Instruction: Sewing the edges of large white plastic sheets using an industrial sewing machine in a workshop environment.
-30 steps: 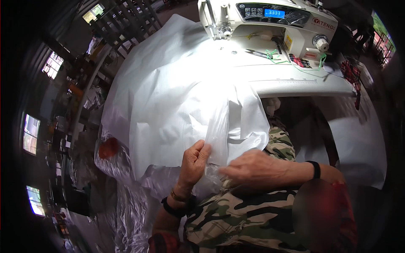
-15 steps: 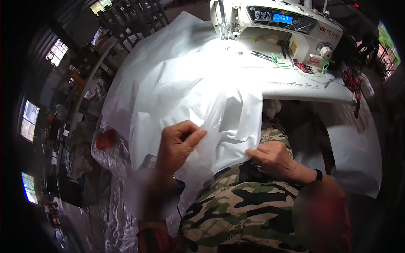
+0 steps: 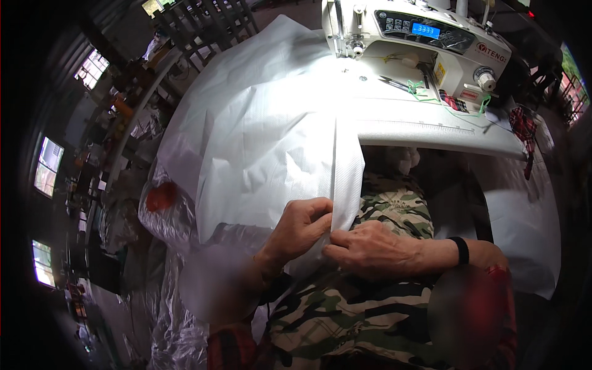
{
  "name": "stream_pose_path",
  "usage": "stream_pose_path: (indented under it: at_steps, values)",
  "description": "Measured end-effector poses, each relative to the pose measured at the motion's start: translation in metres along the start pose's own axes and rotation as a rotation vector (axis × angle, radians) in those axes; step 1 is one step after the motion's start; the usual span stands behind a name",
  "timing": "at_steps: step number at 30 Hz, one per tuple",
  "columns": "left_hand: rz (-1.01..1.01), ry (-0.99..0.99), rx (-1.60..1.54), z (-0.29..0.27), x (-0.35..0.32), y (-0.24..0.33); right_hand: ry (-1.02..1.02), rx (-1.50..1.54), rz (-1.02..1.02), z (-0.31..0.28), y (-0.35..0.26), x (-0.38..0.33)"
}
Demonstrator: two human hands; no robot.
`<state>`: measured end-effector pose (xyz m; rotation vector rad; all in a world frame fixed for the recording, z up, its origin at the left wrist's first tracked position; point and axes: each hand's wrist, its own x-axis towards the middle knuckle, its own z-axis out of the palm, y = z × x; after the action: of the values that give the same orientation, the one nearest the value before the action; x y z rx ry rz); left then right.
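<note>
- Both hands are coming together since half a second ago: the left hand point(image 3: 302, 225), then spread apart on the cloth, is now meeting the right hand point(image 3: 370, 250) at the lower edge of the white fabric point(image 3: 265, 142), and the camera view is sitting a little lower over the lap
- Head view: the left hand is curling narrow, thumb and fingers pinching the folded strip of fabric point(image 3: 346, 179) that is hanging off the table edge
- Head view: the right hand, with a dark wristband point(image 3: 459, 250) on the wrist, is also closing narrow, its fingertips pressing the same strip just beside the left thumb, so the two hands are touching or nearly so
- Head view: the white fabric is lying spread over the sewing table point(image 3: 431, 132) and draping down toward the camouflage trousers point(image 3: 345, 308); its far end is reaching up beside the needle of the sewing machine point(image 3: 419, 37)
- As a judgement, the hem or fold is being lined up at the near end, and the strip under the hands is not yet at the needle, so stitching along it looks still ahead
- Clear plastic sheeting point(image 3: 166, 216) is bunching on the left like a loose bag, with a red-orange object point(image 3: 161, 196) inside or under it; I cannot tell which
</note>
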<state>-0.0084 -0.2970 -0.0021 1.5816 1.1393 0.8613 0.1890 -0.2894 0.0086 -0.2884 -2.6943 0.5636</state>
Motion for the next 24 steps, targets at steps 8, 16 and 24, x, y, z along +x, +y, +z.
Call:
stream_pose_path:
  at_steps: [8, 16, 24]
  values:
    - [-0.089, 0.032, -0.149, -0.007, -0.011, 0.001, -0.100, -0.095, -0.088, -0.001, -0.003, 0.013]
    - [-0.061, 0.324, 0.132, -0.038, -0.025, 0.027, 1.021, 0.608, 0.686, 0.034, 0.091, 0.012]
    - [0.226, 0.045, 0.600, -0.040, 0.007, 0.100, 0.129, 0.450, 0.457, 0.059, 0.142, 0.093]
